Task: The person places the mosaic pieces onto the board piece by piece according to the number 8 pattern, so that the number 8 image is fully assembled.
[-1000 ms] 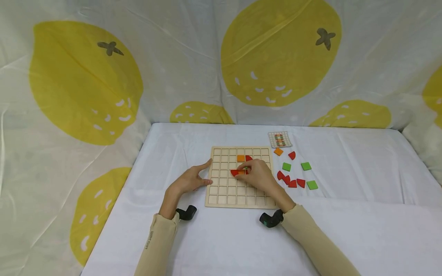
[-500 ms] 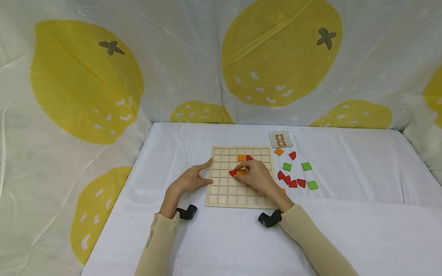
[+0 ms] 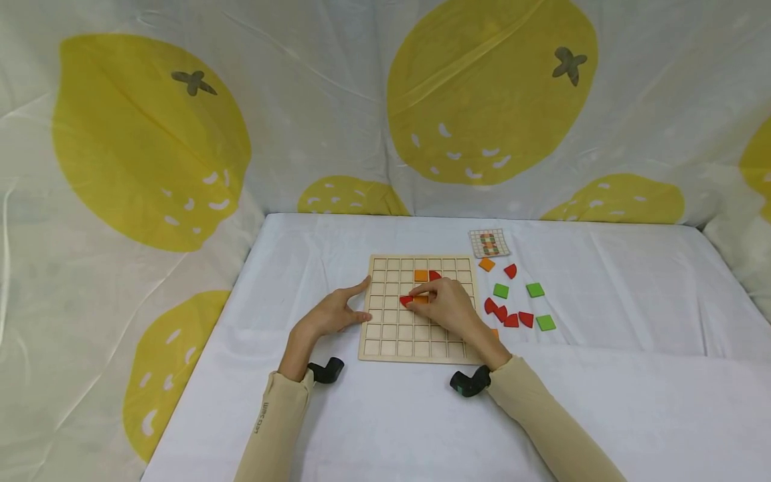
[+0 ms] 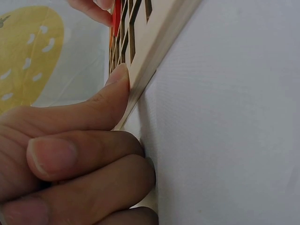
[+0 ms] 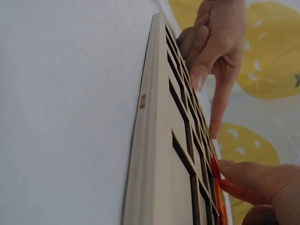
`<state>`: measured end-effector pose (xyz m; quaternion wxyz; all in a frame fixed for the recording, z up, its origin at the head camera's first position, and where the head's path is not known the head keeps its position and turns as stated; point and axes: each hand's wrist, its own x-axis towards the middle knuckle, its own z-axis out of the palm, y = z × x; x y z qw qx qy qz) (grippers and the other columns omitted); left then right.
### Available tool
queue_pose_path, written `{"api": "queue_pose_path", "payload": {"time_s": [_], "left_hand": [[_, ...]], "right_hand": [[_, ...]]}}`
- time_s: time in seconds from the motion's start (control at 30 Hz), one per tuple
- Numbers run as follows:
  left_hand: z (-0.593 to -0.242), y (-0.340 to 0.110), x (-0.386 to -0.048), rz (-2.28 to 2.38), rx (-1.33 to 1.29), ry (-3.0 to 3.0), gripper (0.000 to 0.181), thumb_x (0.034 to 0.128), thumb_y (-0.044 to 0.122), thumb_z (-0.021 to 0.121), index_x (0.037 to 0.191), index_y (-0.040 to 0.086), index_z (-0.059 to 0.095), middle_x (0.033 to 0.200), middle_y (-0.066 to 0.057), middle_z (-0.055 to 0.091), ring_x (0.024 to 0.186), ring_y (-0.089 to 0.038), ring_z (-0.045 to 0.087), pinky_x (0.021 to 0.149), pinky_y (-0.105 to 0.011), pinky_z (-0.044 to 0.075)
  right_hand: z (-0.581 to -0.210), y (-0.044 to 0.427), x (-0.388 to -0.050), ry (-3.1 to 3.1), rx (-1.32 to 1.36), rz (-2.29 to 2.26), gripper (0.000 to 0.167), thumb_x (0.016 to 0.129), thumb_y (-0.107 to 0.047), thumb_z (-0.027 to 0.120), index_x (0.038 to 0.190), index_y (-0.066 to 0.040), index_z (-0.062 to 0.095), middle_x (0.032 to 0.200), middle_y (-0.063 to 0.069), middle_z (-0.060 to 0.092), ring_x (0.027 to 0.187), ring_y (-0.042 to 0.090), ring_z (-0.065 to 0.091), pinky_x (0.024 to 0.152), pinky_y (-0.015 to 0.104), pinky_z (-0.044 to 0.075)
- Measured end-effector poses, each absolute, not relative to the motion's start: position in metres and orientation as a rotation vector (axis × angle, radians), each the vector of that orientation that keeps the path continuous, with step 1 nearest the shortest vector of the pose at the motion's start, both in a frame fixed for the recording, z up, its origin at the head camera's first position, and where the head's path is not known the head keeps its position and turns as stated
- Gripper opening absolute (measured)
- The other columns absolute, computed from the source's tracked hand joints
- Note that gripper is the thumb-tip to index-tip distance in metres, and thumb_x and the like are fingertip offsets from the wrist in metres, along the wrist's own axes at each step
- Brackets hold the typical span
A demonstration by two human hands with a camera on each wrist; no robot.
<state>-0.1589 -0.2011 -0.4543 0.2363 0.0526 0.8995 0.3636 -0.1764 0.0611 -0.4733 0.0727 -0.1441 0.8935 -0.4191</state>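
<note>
The left hand (image 3: 328,313) touches the left edge of the wooden grid board (image 3: 388,348) with thumb and index finger spread apart; in the left wrist view its thumb (image 4: 101,105) lies against the rim and other fingers are bent. Over the board's middle, the right hand (image 3: 452,306) pinches a red quarter-round piece (image 3: 405,300) at a cell. Beside that piece sits an orange square (image 3: 421,300), partly under the fingers. Farther back on the board are another orange square (image 3: 421,276) and a red piece (image 3: 435,275). The right wrist view shows fingertips on the red piece (image 5: 215,168).
Right of the board lie several red pieces (image 3: 526,319), green squares (image 3: 535,290) and an orange square (image 3: 486,264). A patterned card (image 3: 489,243) lies behind them. Another orange piece (image 3: 495,333) shows beside the right forearm. A lemon-print cloth (image 3: 337,100) hangs behind the table.
The right hand has shifted slightly left with the red piece, uncovering the orange piece beside the forearm. The left hand stays at the board's edge.
</note>
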Motion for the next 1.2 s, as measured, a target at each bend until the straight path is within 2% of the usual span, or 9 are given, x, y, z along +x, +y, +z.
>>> {"api": "queue_pose_path", "payload": {"time_s": [0.33,0.57,0.73,0.87,1.2], "left_hand": [[-0.454,-0.201,-0.16,1.003,0.113,2.456,0.086,0.095,0.027,0.076,0.165,0.03,0.026,0.056,0.004,0.04,0.054,-0.013,0.041,0.057,-0.027,0.037],[-0.453,-0.201,-0.16,0.999,0.111,2.457,0.087,0.0946,0.027,0.077,0.165,0.03,0.026,0.059,0.003,0.042,0.057,-0.013,0.041,0.059,-0.027,0.037],[-0.454,-0.201,-0.16,1.012,0.104,2.453,0.087,0.0944,0.026,0.077,0.165,0.031,0.026,0.058,0.003,0.042,0.057,-0.013,0.041,0.06,-0.028,0.037],[-0.454,-0.201,-0.159,1.021,0.105,2.452,0.086,0.0946,0.027,0.077,0.165,0.03,0.026,0.057,0.003,0.042,0.056,-0.012,0.04,0.059,-0.028,0.037],[-0.453,-0.201,-0.158,1.046,0.123,2.443,0.087,0.0943,0.024,0.077,0.165,0.028,0.027,0.055,0.005,0.036,0.053,-0.012,0.038,0.058,-0.027,0.037]], "right_hand": [[-0.474,0.058,-0.176,2.759,-0.445,-1.21,0.024,0.085,-0.029,0.087,0.104,-0.013,0.084,0.056,-0.001,0.054,0.053,0.013,0.047,0.05,0.024,0.031],[-0.474,0.058,-0.176,2.808,-0.458,-1.151,0.025,0.086,-0.031,0.086,0.104,-0.014,0.084,0.06,-0.001,0.058,0.055,0.013,0.047,0.05,0.025,0.033],[-0.471,0.069,-0.178,2.758,-0.448,-1.198,0.024,0.088,-0.029,0.084,0.105,-0.013,0.084,0.055,-0.003,0.048,0.051,0.012,0.042,0.049,0.024,0.027],[-0.464,0.096,-0.184,2.69,-0.384,-1.282,0.025,0.09,-0.028,0.082,0.11,-0.013,0.082,0.055,-0.002,0.038,0.048,0.014,0.036,0.047,0.024,0.024],[-0.456,0.199,-0.204,2.645,-0.224,-1.137,0.035,0.087,-0.025,0.084,0.117,-0.009,0.079,0.062,-0.001,0.035,0.057,0.016,0.035,0.052,0.027,0.029]]}}
